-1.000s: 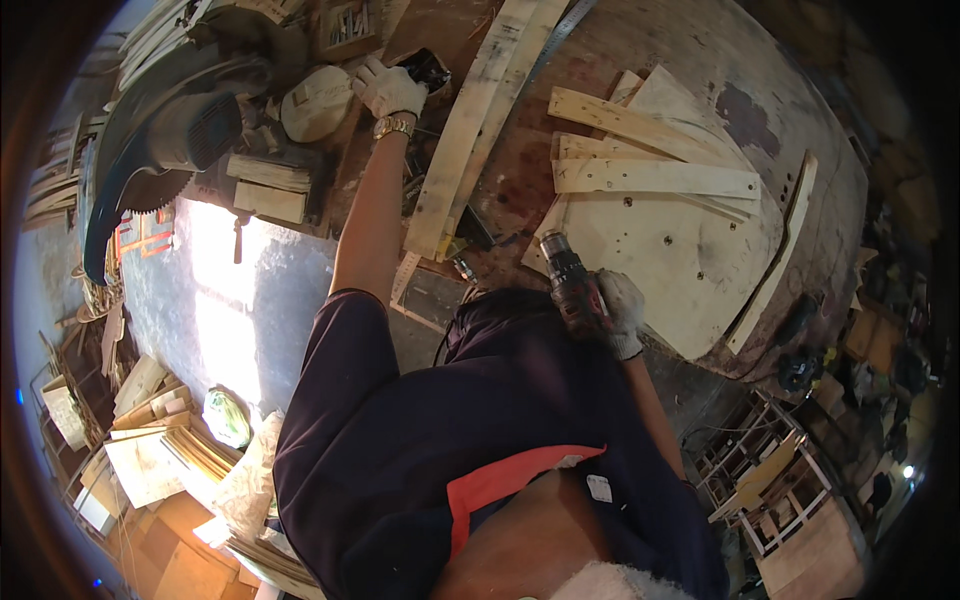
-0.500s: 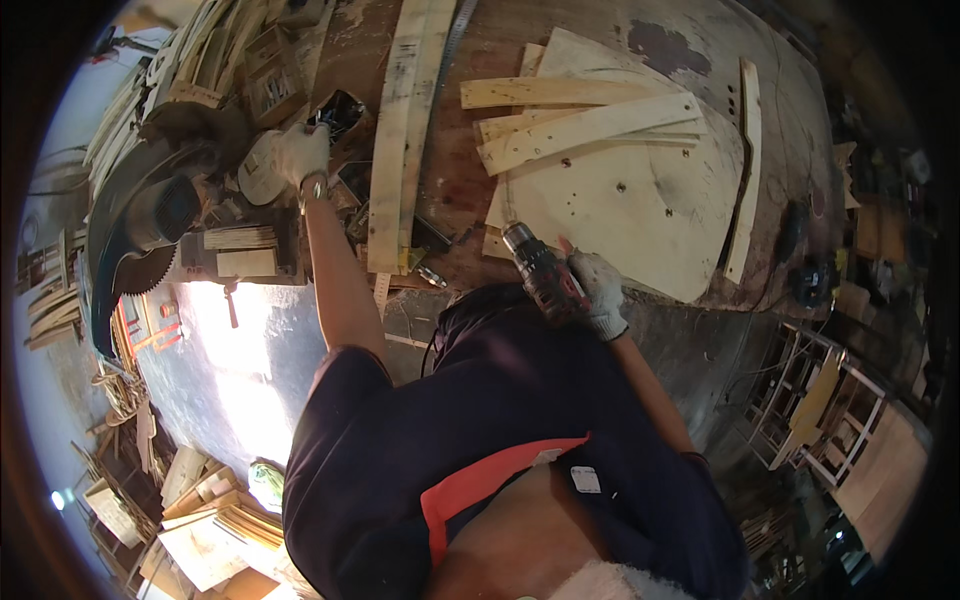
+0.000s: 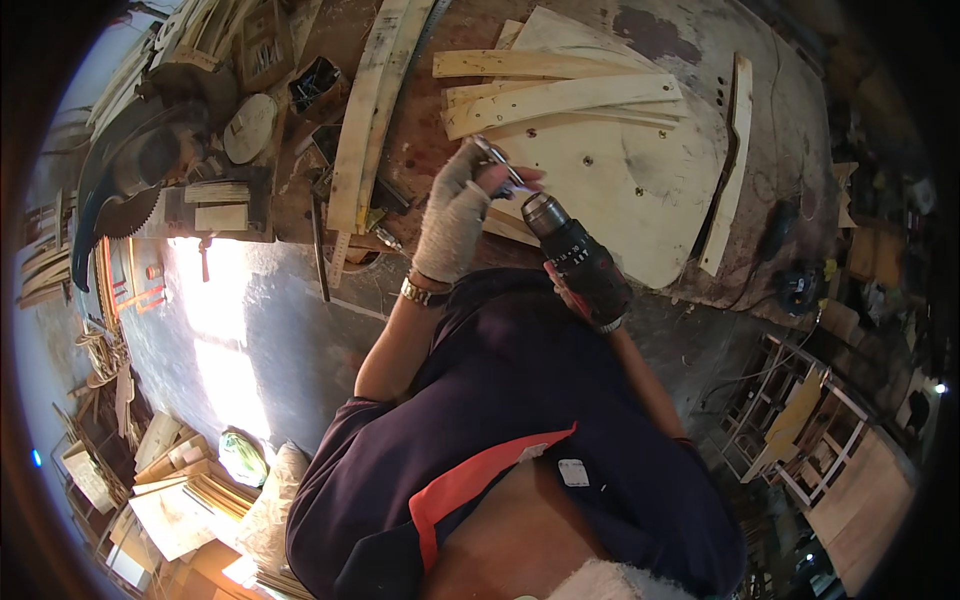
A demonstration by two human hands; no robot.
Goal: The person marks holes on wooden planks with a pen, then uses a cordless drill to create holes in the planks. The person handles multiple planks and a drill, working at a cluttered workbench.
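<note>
Hands (image 3: 450, 222) closed: left on metal rod (image 3: 500, 163), right (image 3: 562, 288) on drill (image 3: 583, 260); stained workbench (image 3: 772, 130), sunlit floor (image 3: 222, 310).

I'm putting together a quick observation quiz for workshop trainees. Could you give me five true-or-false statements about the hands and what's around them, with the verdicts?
1. The left hand holds a slim shiny metal piece close to the nose of the drill. True.
2. Nobody is gripping the drill. False: the right hand holds it.
3. Thin wooden strips lie partly over a pale wooden board. True.
4. The left wrist is bare. False: a metal band is worn there.
5. The toothed saw blade is on the right side of the view. False: the saw blade is on the left.
</note>
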